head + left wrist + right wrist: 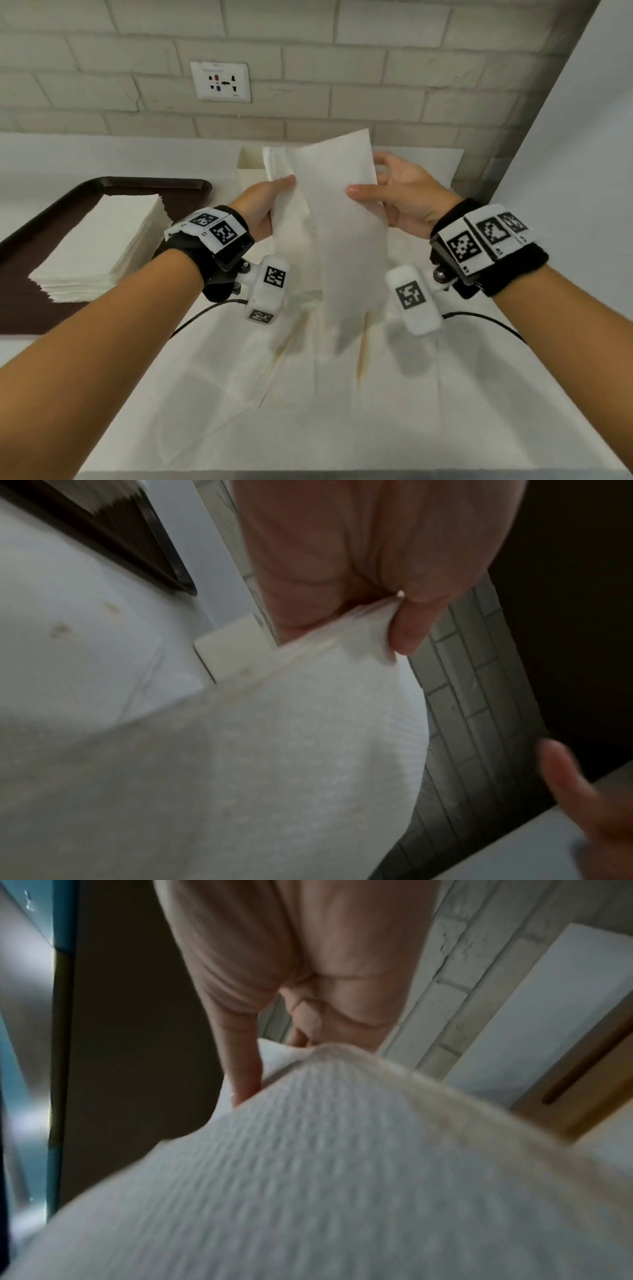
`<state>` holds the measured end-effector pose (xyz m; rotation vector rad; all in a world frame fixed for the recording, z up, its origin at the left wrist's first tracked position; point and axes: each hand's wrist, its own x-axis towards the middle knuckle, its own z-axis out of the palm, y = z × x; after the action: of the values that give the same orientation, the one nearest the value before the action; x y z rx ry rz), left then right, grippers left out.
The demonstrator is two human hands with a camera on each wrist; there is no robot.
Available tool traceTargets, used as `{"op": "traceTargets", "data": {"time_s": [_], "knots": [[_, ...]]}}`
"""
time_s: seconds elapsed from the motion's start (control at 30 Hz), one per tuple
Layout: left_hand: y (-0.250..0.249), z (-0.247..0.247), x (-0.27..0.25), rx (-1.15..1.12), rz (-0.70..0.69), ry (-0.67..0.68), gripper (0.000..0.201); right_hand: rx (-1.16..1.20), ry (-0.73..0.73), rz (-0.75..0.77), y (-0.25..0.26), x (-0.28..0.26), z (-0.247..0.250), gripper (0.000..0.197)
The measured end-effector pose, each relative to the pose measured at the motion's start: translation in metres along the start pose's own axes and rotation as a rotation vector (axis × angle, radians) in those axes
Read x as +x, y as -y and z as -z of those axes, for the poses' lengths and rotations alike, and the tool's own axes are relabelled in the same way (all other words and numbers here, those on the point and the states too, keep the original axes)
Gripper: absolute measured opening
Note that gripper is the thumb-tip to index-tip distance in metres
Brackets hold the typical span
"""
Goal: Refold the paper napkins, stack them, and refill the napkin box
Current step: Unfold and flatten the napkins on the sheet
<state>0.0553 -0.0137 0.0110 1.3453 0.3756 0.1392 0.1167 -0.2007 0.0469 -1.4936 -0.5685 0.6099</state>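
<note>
A white paper napkin [335, 219] hangs upright in the air between both hands, partly unfolded, its lower end blurred. My left hand [263, 202] pinches its left edge between thumb and fingers; the left wrist view shows that pinch on the napkin [274, 737]. My right hand [383, 192] holds the right edge, thumb on the front and fingers behind, with the napkin [325, 1164] filling the right wrist view. A stack of folded napkins [102, 246] lies on a dark brown tray [191, 186] at the left. The cream napkin box [250, 168] stands behind the held napkin, mostly hidden.
A white cloth [308, 394] with brownish stains covers the table. A pale brick wall with a power socket [221, 81] rises right behind the box. A white panel [582, 137] closes off the right side.
</note>
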Motion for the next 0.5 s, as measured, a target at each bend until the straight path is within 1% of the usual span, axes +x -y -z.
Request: {"op": "traceTargets", "data": {"time_s": [0.07,0.13,0.17,0.23,0.3,0.33,0.4,0.43,0.5], "knots": [[0.0,-0.013,0.001,-0.017,-0.005,0.061,0.022,-0.041,-0.127,0.01,0.0,0.009,0.0,0.052],[-0.002,-0.025,0.001,-0.039,-0.007,0.127,0.027,-0.147,-0.243,-0.018,-0.007,0.017,0.0,0.058],[-0.003,-0.029,0.002,-0.047,-0.008,0.156,0.032,-0.18,-0.282,-0.034,-0.011,0.02,0.0,0.058],[-0.003,-0.032,0.005,-0.082,0.002,0.204,0.05,-0.202,-0.333,-0.054,-0.017,0.025,-0.001,0.056],[-0.002,-0.031,0.006,-0.129,0.024,0.215,0.065,-0.219,-0.379,-0.054,-0.021,0.029,-0.001,0.054],[-0.001,-0.031,0.007,-0.125,0.02,0.225,0.065,-0.216,-0.402,-0.048,-0.022,0.031,-0.001,0.053],[0.002,-0.032,0.009,-0.041,0.008,0.246,0.051,-0.209,-0.433,-0.037,-0.023,0.033,-0.002,0.051],[0.004,-0.032,0.011,0.029,0.006,0.238,0.043,-0.214,-0.442,-0.03,-0.023,0.035,-0.002,0.05],[0.008,-0.032,0.015,0.141,0.008,0.194,0.04,-0.219,-0.453,-0.025,-0.025,0.036,0.0,0.05]]}}
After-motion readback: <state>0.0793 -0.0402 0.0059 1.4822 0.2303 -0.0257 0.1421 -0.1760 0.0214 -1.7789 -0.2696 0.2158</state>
